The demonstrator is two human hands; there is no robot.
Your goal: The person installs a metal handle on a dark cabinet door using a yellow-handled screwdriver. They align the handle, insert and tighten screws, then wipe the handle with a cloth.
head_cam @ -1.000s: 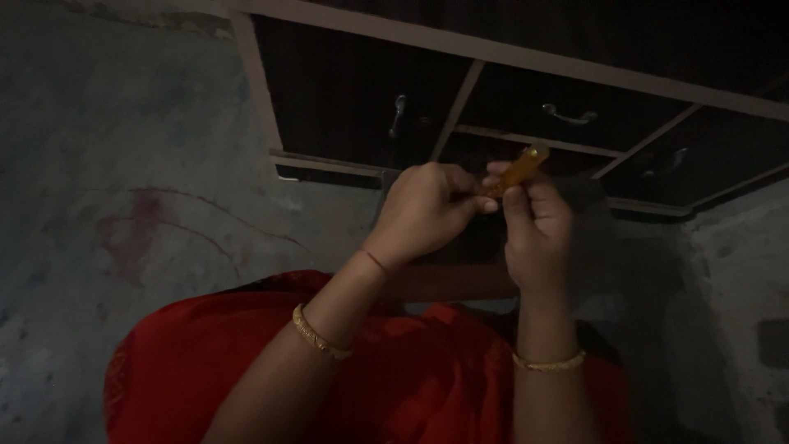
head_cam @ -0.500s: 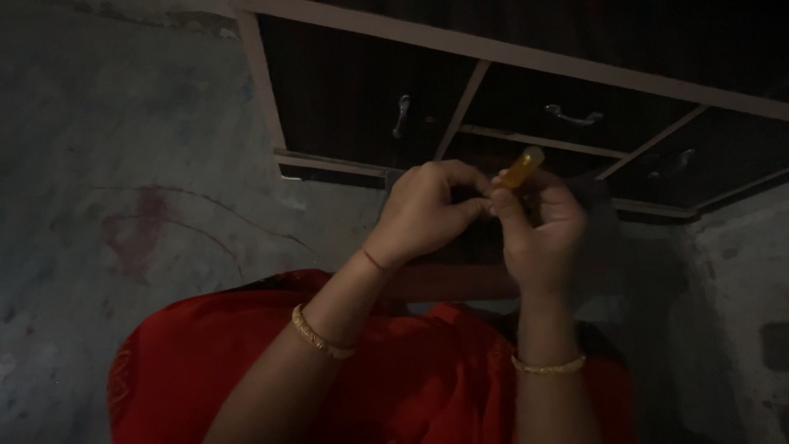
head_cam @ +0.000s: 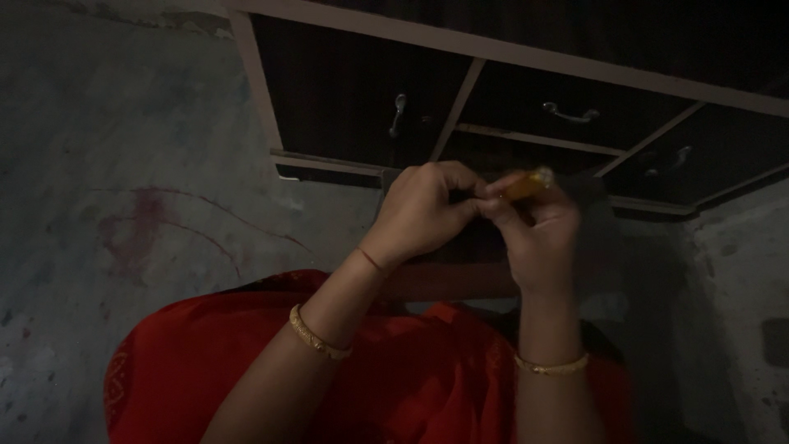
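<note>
Lower than a second ago, your hands close together: your left hand (head_cam: 423, 205) pinches one end of the small orange stick (head_cam: 524, 186), your right hand (head_cam: 538, 234) grips it, tip at two o'clock toward the dark cabinet (head_cam: 526, 74).

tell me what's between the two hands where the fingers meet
In the head view, a small yellow-orange object lies pinched between the left hand and the right hand; its tip sticks out above the right fingers. What it is cannot be told.
</note>
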